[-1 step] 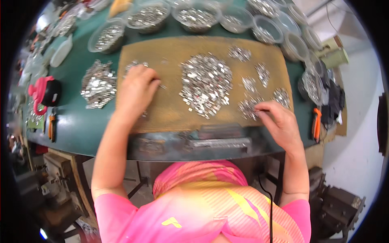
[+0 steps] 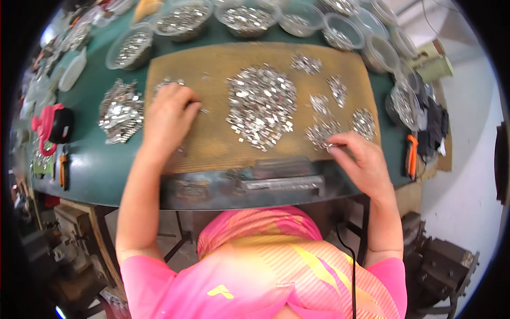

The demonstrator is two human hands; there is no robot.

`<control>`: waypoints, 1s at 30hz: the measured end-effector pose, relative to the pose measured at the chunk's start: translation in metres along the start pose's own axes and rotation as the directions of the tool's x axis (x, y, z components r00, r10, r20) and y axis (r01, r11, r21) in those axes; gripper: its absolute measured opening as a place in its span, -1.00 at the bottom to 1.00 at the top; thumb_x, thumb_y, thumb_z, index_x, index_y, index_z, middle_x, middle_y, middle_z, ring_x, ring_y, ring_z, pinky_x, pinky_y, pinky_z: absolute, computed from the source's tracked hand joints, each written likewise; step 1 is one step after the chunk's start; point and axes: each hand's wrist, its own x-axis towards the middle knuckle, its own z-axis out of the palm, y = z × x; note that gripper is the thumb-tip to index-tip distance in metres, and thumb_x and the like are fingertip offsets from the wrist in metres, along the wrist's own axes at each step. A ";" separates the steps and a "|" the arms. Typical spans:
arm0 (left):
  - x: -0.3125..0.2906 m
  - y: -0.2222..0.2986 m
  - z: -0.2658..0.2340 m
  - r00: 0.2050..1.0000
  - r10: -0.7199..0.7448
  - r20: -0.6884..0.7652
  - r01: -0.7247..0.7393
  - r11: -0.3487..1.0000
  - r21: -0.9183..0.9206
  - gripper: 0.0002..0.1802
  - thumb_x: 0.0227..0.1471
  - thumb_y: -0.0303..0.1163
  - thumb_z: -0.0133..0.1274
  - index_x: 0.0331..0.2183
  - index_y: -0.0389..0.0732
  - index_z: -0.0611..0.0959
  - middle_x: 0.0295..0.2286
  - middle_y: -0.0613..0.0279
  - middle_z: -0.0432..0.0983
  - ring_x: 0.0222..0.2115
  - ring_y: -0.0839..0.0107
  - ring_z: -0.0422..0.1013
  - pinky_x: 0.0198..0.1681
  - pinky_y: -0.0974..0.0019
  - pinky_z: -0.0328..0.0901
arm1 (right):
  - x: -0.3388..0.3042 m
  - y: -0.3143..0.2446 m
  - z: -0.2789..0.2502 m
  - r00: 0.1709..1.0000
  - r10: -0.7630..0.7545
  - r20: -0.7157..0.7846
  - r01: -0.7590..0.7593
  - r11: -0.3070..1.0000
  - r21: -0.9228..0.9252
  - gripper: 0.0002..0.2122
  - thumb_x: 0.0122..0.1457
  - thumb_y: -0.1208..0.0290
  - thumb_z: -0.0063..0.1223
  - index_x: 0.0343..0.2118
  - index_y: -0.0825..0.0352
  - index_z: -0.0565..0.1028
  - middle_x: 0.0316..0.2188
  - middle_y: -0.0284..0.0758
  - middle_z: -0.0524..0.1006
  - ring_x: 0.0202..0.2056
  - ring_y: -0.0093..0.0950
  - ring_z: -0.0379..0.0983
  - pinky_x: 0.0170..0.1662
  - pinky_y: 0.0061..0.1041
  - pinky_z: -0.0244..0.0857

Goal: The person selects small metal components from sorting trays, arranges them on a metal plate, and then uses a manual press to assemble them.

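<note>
My left hand (image 2: 172, 114) rests on the left part of a tan mat (image 2: 207, 143), fingers curled down over a small pile of shiny metal pieces (image 2: 169, 82). A single small piece lies at its thumb; what the fingers hold is hidden. On the right, my right hand (image 2: 364, 162) has thumb and forefinger pinched together at the edge of a small metal pile (image 2: 321, 134). Whatever is between these fingertips is too small to make out. A large heap of flat, silvery pieces (image 2: 260, 106) lies between my hands.
Smaller piles (image 2: 363, 123) sit on the mat's right side, and another heap (image 2: 121, 111) lies left of it. Plastic tubs (image 2: 247, 20) of metal pieces line the back. A metal bar (image 2: 284, 183) lies at the front edge. Orange-handled pliers (image 2: 411, 154) lie at right.
The whole view has shifted slightly, so the table appears a little farther left and up. Both hands keep nearly the same places over the same piles.
</note>
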 end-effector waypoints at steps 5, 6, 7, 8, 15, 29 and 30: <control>-0.004 0.015 -0.008 0.963 -0.265 0.043 0.268 0.938 -0.220 -0.89 0.09 -0.51 0.21 -0.30 -0.26 0.61 -0.42 0.16 0.58 -0.48 0.39 0.44 -0.33 0.31 0.36 | -0.024 -0.011 0.012 0.986 -0.163 -0.016 0.160 0.980 -0.115 -0.84 0.05 0.58 0.30 -0.30 0.34 0.57 -0.36 -0.27 0.61 -0.26 -0.21 0.58 -0.16 -0.29 0.46; -0.008 0.014 -0.004 0.964 -0.264 0.015 0.257 0.921 -0.294 -0.90 0.10 -0.51 0.21 -0.30 -0.27 0.61 -0.42 0.21 0.59 -0.50 0.47 0.41 -0.34 0.36 0.35 | -0.028 -0.012 0.015 0.988 -0.153 -0.015 0.150 0.981 -0.122 -0.84 0.05 0.58 0.30 -0.30 0.34 0.57 -0.36 -0.27 0.61 -0.26 -0.21 0.58 -0.16 -0.29 0.46; -0.015 0.012 -0.001 0.963 -0.268 -0.015 0.244 0.899 -0.363 -0.90 0.12 -0.51 0.20 -0.30 -0.27 0.61 -0.43 0.25 0.60 -0.51 0.54 0.39 -0.35 0.40 0.35 | -0.033 -0.011 0.021 0.980 -0.197 -0.025 0.194 0.976 -0.095 -0.84 0.07 0.58 0.28 -0.28 0.33 0.56 -0.32 -0.28 0.61 -0.23 -0.23 0.57 -0.10 -0.26 0.45; -0.020 0.013 0.000 0.964 -0.266 -0.014 0.243 0.898 -0.366 -0.90 0.12 -0.51 0.20 -0.30 -0.27 0.61 -0.43 0.25 0.60 -0.51 0.54 0.39 -0.35 0.40 0.35 | -0.037 -0.011 0.026 0.969 -0.243 -0.036 0.240 0.969 -0.067 -0.84 0.08 0.57 0.26 -0.26 0.33 0.55 -0.28 -0.29 0.60 -0.19 -0.24 0.57 -0.04 -0.23 0.43; -0.057 0.035 -0.003 0.952 -0.305 -0.040 0.258 0.863 -0.434 -0.82 0.14 -0.53 0.23 -0.17 -0.29 0.67 -0.37 0.30 0.62 -0.39 0.57 0.46 -0.26 0.44 0.38 | -0.053 -0.006 0.039 0.984 -0.173 -0.041 0.172 0.985 -0.012 -0.85 0.10 0.57 0.24 -0.27 0.33 0.54 -0.21 -0.30 0.60 -0.07 -0.27 0.55 0.09 -0.16 0.36; -0.082 0.058 0.002 0.944 -0.327 -0.036 0.278 0.854 -0.440 -0.66 0.10 -0.56 0.27 -0.05 -0.22 0.70 -0.37 0.30 0.64 -0.36 0.56 0.51 -0.27 0.46 0.40 | -0.054 -0.021 0.038 0.974 -0.215 -0.065 0.194 0.951 -0.242 -0.83 0.05 0.60 0.27 -0.27 0.32 0.59 -0.18 -0.29 0.66 -0.09 -0.31 0.61 0.11 -0.16 0.40; -0.084 0.060 0.002 0.948 -0.319 -0.026 0.277 0.857 -0.434 -0.70 0.08 -0.57 0.27 -0.10 -0.23 0.70 -0.39 0.27 0.63 -0.39 0.51 0.52 -0.30 0.43 0.40 | -0.057 -0.022 0.040 0.974 -0.217 -0.067 0.194 0.948 -0.251 -0.83 0.05 0.60 0.27 -0.27 0.32 0.59 -0.18 -0.29 0.66 -0.09 -0.31 0.61 0.11 -0.16 0.40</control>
